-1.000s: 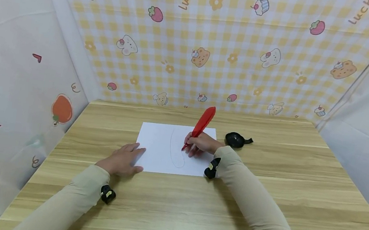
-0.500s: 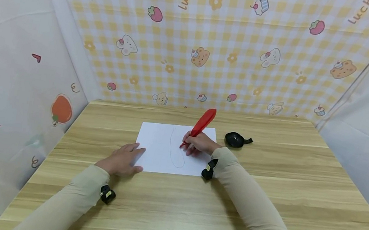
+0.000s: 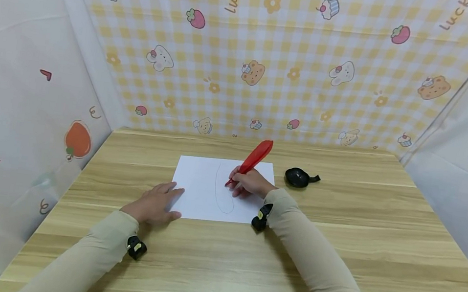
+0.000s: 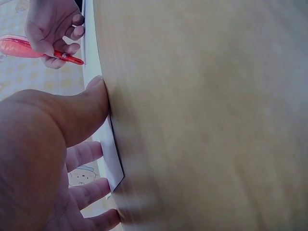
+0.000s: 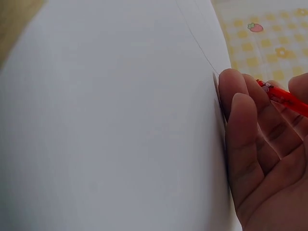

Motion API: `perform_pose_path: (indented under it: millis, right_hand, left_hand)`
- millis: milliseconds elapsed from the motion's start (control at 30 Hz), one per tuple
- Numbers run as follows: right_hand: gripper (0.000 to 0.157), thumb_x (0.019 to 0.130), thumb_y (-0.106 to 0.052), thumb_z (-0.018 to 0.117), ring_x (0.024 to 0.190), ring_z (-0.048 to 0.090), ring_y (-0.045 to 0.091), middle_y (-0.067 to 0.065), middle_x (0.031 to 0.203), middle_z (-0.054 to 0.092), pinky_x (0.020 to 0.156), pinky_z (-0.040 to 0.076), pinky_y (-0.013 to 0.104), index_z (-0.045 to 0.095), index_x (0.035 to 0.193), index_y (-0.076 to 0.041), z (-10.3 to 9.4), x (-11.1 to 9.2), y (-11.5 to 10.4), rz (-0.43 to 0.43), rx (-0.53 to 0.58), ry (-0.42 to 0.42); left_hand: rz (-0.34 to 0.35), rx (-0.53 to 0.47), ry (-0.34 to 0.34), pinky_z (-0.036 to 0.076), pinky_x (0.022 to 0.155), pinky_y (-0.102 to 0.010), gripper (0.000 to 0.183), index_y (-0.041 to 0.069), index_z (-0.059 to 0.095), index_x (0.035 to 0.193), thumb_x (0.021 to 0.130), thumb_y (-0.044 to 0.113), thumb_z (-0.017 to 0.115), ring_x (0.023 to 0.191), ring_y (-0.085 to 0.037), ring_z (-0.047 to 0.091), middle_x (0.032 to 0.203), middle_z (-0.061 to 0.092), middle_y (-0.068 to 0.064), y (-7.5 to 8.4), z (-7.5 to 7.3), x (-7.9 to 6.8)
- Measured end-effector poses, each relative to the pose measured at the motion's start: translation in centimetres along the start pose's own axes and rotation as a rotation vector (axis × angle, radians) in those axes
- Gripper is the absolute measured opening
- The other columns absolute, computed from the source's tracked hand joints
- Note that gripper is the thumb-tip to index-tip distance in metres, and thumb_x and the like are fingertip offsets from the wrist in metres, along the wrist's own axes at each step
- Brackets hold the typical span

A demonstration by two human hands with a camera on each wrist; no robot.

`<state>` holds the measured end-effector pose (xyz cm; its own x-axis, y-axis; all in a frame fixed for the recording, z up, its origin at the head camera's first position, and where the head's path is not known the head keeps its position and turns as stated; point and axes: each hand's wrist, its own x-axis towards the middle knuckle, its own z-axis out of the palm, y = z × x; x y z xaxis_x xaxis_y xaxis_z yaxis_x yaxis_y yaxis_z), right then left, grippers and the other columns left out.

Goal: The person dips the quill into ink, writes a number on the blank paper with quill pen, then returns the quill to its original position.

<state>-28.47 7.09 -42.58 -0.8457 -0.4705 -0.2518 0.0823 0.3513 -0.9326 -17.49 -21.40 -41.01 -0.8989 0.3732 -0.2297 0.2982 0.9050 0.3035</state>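
A sheet of white paper (image 3: pixel 195 185) lies on the wooden table with a thin curved line (image 3: pixel 216 188) drawn on it. My right hand (image 3: pixel 253 183) pinches a red feather pen (image 3: pixel 256 158) between thumb and fingers, its tip down at the paper right of the line. The lower fingers of that hand rest along the sheet in the right wrist view. My left hand (image 3: pixel 155 203) lies flat with fingers spread on the paper's left edge. In the left wrist view its thumb (image 4: pixel 89 108) is extended along the near edge of the sheet.
A round black object with a short tail (image 3: pixel 298 177) sits just right of the paper. Black wrist cameras hang at both cuffs, such as the left camera (image 3: pixel 136 247). A yellow checked cloth (image 3: pixel 248 34) backs the wooden table (image 3: pixel 216 277), with white cloth at both sides.
My right hand has moved the feather pen's tip a little left and up across the paper. The left hand stays in place.
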Motion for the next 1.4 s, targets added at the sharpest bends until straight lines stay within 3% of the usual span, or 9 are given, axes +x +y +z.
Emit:
perform_pose_path:
  millis: [600,1400]
  right_hand:
    - [0.016,0.096,-0.013,0.047,0.059,0.066,0.016,0.008,0.085,0.068,0.050,0.051,0.026,0.058,0.105,-0.006,0.7,0.2,-0.1,0.018,0.043,-0.026]
    - [0.017,0.097,-0.017,0.050,0.061,0.064,0.015,0.004,0.089,0.069,0.055,0.050,0.025,0.062,0.106,-0.010,1.1,0.2,-0.3,0.035,-0.058,-0.082]
  left_hand:
    - [0.013,0.003,0.004,0.021,0.104,-0.069,0.068,0.003,0.037,0.148,0.094,0.035,0.063,0.138,-0.050,0.021,0.153,0.023,-0.029,-0.1,0.1,0.0]
    - [0.015,0.006,0.006,0.021,0.104,-0.070,0.069,0.003,0.036,0.148,0.094,0.035,0.063,0.138,-0.050,0.021,0.153,0.022,-0.029,-0.4,0.3,0.1]
